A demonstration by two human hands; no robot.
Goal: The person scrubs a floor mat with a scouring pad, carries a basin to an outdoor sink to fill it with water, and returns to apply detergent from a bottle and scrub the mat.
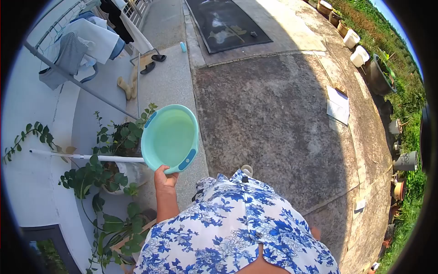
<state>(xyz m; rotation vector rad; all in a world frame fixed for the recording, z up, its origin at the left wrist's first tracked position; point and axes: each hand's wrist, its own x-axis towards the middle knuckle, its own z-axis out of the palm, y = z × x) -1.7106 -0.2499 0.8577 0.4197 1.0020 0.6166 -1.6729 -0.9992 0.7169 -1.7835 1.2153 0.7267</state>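
Observation:
A light green plastic basin [169, 136] with blue-green handle patches is held out at the left of the body. My left hand [166, 178] grips its near rim, fingers wrapped round the edge. Pale greenish water appears to lie inside, though its level is hard to tell. Behind the basin a white pole [107, 158] runs leftward across leafy potted plants [112, 182]. My right hand is hidden; only a bit of skin shows at the right edge of the blue-and-white floral shirt [237, 219].
Clothes [93, 39] hang on a rack at the upper left, with black sandals [148, 68] and beige boots [125, 87] below. A dark mat [228, 27] lies ahead. Flowerpots [381, 75] line the right edge near white sheets [337, 106].

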